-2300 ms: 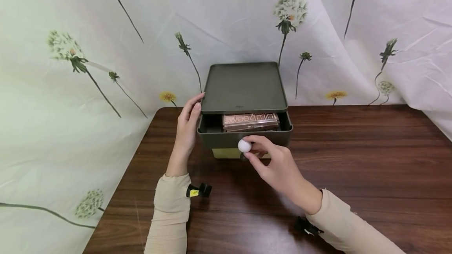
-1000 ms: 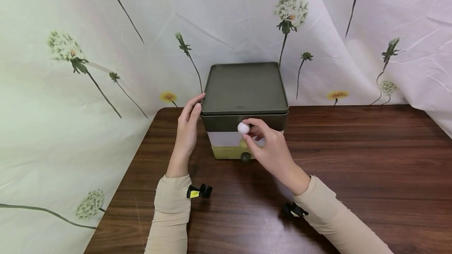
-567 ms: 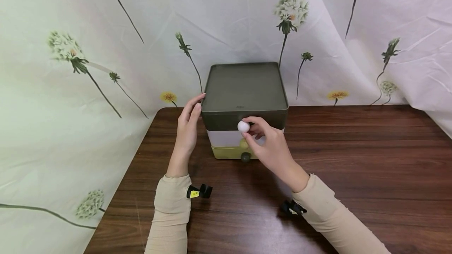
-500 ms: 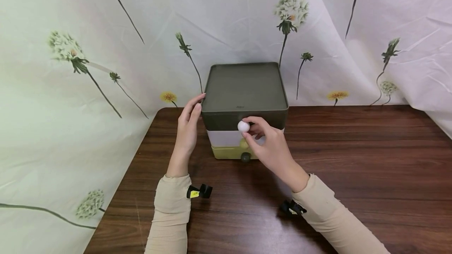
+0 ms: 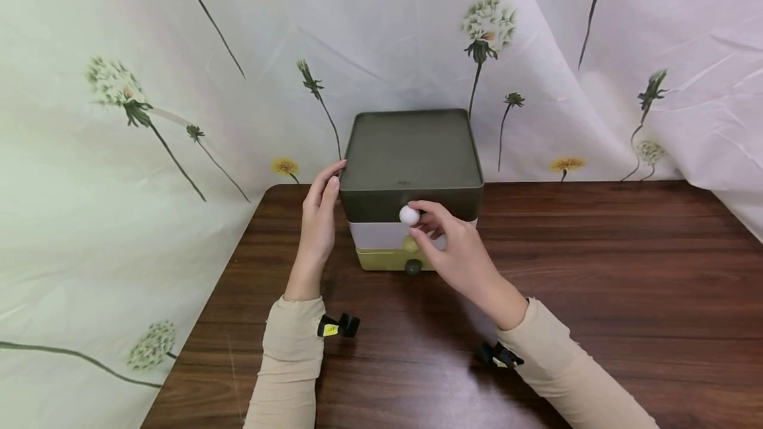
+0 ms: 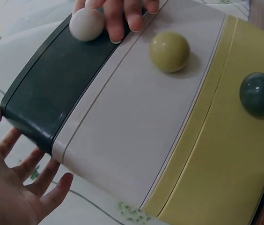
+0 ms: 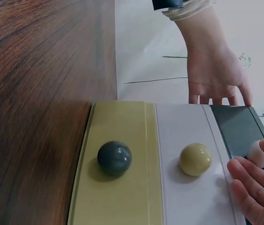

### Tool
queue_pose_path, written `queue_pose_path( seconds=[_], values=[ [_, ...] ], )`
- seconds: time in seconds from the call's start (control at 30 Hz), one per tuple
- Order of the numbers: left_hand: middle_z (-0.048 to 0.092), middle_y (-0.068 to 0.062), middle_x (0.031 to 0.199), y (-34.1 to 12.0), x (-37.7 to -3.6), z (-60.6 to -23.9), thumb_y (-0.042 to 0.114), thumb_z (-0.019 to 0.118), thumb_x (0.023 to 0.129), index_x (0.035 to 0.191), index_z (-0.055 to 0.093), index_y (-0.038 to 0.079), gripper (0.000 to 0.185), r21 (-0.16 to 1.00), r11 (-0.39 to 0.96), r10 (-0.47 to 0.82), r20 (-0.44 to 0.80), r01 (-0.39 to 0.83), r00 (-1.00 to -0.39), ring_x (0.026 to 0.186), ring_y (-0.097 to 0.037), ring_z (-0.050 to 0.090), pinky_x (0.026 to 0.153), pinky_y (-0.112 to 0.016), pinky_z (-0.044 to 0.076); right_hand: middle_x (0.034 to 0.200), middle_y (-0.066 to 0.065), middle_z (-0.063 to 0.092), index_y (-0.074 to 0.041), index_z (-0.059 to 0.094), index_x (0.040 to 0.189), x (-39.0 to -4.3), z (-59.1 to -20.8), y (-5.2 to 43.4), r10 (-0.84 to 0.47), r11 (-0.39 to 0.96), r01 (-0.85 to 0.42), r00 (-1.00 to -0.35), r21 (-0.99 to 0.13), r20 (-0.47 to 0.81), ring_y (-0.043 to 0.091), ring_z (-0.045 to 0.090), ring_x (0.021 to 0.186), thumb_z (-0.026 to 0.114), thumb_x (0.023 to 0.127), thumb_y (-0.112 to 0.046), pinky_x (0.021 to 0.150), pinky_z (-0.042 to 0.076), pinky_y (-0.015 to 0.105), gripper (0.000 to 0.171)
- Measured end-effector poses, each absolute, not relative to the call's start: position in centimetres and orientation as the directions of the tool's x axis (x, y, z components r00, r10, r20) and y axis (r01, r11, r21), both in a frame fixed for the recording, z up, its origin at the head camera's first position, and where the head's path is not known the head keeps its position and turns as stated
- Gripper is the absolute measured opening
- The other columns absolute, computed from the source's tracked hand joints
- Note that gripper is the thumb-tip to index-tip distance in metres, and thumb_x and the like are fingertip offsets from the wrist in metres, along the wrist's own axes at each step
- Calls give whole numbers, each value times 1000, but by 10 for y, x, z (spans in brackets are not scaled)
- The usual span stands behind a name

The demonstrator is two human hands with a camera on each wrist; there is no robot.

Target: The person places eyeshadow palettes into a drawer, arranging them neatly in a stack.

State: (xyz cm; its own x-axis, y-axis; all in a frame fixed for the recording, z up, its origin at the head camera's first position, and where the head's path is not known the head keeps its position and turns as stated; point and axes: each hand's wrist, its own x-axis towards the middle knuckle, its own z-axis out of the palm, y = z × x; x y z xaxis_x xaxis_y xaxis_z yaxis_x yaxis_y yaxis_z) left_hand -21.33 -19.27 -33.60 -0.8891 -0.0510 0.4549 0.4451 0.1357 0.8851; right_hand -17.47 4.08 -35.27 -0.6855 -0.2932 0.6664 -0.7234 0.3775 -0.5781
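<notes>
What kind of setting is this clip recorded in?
Probably a staged tabletop recording corner, not a lived-in room: a floral cloth backdrop drapes behind a wooden table holding only a three-drawer box, both hands at it.

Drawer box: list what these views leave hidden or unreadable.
- Drawer box: all three drawers are shut, so their contents are hidden in every view.
- Small mark near the lid's front edge: too small to read in the head view.
- White knob: half covered by the right hand.
- Left hand: cut off by the left wrist view's edge.

Dark green top drawer (image 5: 411,204) with white knob (image 5: 408,215), dandelion-print backdrop (image 5: 149,85)
</notes>
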Motion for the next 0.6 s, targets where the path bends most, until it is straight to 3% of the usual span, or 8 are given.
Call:
queue_pose_path(
  seconds=[0.2, 0.43, 0.6],
  values=[
    [49, -2, 146, -195, -214, -337, 32, 39, 108, 142, 54, 11, 42, 881, 178, -83, 457, 438, -886, 130, -15, 43, 96, -47, 37, 98, 3, 71, -5, 59, 128, -168, -347, 52, -297, 381, -743, -662, -550, 688, 10, 66, 84, 70, 91, -1, 73, 54, 30, 38],
    [50, -1, 144, -205, -212, -339, 35, 38, 108, 143, 54, 13, 44, 876, 213, -114, 461, 432, -880, 129, -14, 45, 95, -38, 38, 98, 1, 72, -7, 64, 124, -156, -342, 75, -262, 428, -738, -654, -522, 710, 9, 65, 83, 69, 90, 1, 65, 51, 29, 35],
    [53, -9, 139, -212, -208, -335, 33, 29, 110, 144, 51, 9, 47, 852, 237, -114, 502, 467, -857, 118, -14, 49, 90, -36, 41, 98, 1, 73, -7, 68, 120, -154, -336, 100, -216, 474, -733, -635, -488, 742, 12, 67, 86, 70, 87, 6, 75, 47, 20, 35]
  ],
)
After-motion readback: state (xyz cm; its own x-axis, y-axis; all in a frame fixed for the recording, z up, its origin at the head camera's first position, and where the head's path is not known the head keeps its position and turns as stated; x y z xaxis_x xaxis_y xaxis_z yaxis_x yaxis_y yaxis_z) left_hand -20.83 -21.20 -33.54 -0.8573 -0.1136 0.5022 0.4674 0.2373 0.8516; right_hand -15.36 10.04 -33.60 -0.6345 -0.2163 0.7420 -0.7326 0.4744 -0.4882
